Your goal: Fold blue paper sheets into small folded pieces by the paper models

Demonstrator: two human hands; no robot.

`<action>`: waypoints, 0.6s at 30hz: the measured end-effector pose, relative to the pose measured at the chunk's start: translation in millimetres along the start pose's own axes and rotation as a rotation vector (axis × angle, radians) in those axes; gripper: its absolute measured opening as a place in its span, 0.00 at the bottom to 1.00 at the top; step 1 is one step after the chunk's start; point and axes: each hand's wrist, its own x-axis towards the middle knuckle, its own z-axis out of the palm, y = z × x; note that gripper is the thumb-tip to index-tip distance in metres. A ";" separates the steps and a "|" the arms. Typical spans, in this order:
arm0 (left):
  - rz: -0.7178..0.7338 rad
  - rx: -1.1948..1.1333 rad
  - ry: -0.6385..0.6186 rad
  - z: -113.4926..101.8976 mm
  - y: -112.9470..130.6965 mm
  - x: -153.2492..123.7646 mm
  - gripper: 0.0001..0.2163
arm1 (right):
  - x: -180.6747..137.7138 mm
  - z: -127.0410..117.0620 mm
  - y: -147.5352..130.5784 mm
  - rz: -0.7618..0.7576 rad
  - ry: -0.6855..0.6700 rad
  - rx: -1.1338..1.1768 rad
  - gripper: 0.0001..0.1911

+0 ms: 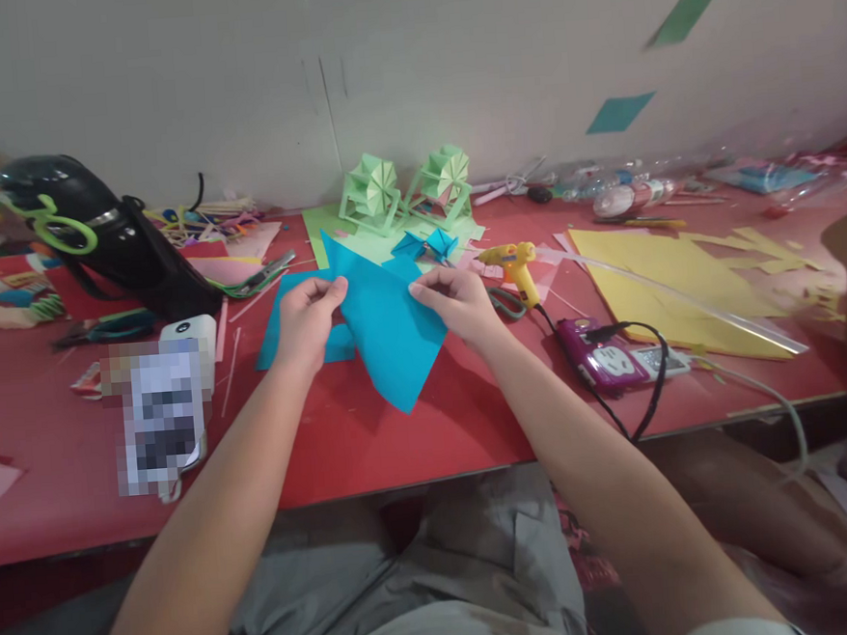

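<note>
Currently left hand (306, 318) and right hand (460, 300) pinch blue paper (390, 331), long axis far-left to near-right, one corner pointing near.

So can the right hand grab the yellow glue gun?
Probably yes: the yellow glue gun lies close beside the right hand, with nothing tall between them, but that hand pinches the blue paper and would likely have to let go first.

Smooth matt paper sheet (391, 329) at centre, folded-paper models (375, 190) at 12 o'clock, glossy flask (87, 191) at 10 o'clock, clear plastic bottles (629, 199) at 2, matt cloth trousers (483, 545) at 6
</note>
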 end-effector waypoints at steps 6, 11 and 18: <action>0.008 -0.037 -0.005 -0.8 2.1 1.2 0.16 | -0.7 -1.9 -0.1 -0.003 -0.034 0.000 0.17; -0.018 -0.043 -0.003 -1.2 5.0 1.2 0.15 | -1.3 -1.8 -1.1 0.006 -0.059 -0.026 0.17; 0.089 0.062 0.054 -5.6 -6.7 5.9 0.18 | -1.4 -0.9 -1.2 0.018 -0.081 -0.029 0.17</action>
